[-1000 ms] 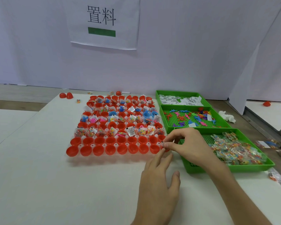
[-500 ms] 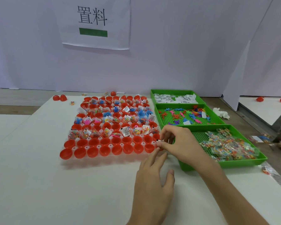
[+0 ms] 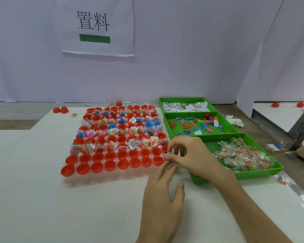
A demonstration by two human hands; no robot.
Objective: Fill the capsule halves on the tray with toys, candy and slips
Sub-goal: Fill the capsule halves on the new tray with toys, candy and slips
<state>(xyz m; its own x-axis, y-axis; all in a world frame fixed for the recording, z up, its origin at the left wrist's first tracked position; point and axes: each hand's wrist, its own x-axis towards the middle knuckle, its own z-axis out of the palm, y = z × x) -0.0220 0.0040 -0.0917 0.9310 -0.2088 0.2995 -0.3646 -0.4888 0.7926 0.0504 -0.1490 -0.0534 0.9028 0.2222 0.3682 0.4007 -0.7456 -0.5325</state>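
Observation:
A clear tray [image 3: 68, 178] holds rows of red capsule halves [image 3: 111, 165]. The two nearest rows are bare; the far rows [image 3: 132, 130] hold candy packets, toys and slips. My right hand [image 3: 191, 155] is at the tray's right end and pinches a small white slip [image 3: 166, 153] between thumb and fingers, just over the end cup of the near rows. My left hand [image 3: 163, 195] lies on the table with straight fingers, its fingertips at the tray's near right corner.
Three green trays stand to the right: slips [image 3: 182, 99] at the back, small coloured toys [image 3: 191, 114] in the middle, candy packets [image 3: 260, 174] nearest. Loose red halves [image 3: 61, 109] lie at the table's far left. A crumpled tissue [image 3: 234, 121] lies beyond the trays.
My right hand has stayed at the tray's right end, its fingers working the slip a little. My left hand has kept its place. The view has shifted slightly.

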